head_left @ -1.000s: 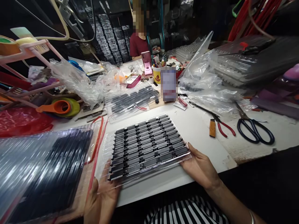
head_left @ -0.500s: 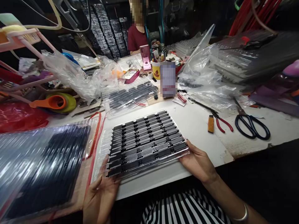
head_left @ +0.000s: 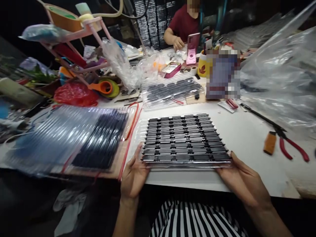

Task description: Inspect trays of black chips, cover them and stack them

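Note:
A clear plastic tray (head_left: 187,164) filled with rows of black slotted strips (head_left: 184,138) is held over the white table top. My left hand (head_left: 134,177) grips its near left corner, thumb at the side and fingers partly hidden beneath. At the near right corner, my right hand (head_left: 243,181) holds the tray between thumb and fingers. To the left lies a stack of clear trays (head_left: 69,128), with dark strips (head_left: 101,141) showing in its right part.
Behind the tray lies another clear tray (head_left: 170,92) of dark strips. Red-handled pliers (head_left: 291,144) and an orange-yellow block (head_left: 270,143) sit at right. A pink phone (head_left: 193,46) and yellow cup (head_left: 202,65) stand behind. A person (head_left: 184,26) sits across.
The view has swung left, so things appear farther right. The held tray looks more level, with both my hands still on it. The person's arm and hand across the table now show.

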The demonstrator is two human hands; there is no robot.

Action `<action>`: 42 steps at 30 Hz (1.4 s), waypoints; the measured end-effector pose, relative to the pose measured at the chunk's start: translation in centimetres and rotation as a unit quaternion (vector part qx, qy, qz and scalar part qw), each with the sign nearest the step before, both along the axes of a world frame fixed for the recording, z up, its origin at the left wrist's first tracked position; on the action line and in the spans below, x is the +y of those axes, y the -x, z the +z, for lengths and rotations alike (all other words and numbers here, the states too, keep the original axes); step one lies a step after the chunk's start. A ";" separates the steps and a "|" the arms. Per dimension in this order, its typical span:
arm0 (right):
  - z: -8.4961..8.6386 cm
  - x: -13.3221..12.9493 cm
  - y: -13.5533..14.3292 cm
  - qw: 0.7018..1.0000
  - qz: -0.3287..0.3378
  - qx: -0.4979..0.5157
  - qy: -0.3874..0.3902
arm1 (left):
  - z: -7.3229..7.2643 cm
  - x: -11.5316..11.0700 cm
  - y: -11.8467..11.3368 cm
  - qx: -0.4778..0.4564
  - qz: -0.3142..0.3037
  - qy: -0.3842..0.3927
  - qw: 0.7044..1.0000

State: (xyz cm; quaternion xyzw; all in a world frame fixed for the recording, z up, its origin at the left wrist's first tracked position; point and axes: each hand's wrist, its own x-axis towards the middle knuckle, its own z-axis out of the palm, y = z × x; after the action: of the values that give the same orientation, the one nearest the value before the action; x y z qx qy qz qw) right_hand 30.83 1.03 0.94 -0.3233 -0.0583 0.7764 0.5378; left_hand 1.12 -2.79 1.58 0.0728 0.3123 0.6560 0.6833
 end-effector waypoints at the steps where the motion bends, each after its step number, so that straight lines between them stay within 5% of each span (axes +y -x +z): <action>1: 0.1 -0.1 -0.2 1.000 0.012 -0.006 -0.001 | 0.1 -0.1 0.0 0.002 -0.005 0.001 1.000; 21: 0.3 -0.8 0.4 0.998 0.017 -0.063 -0.026 | 0.4 -0.4 -0.2 0.036 0.008 0.012 0.999; 42: -0.2 -0.3 0.1 0.993 0.042 0.029 -0.104 | 0.0 0.2 0.3 -0.059 -0.041 -0.035 0.997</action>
State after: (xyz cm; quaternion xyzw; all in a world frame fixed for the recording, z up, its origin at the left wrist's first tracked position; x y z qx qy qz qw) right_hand 30.70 0.72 0.76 -0.2399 -0.1365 0.7973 0.5368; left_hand 0.85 -2.62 1.57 0.0709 0.2447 0.6411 0.7239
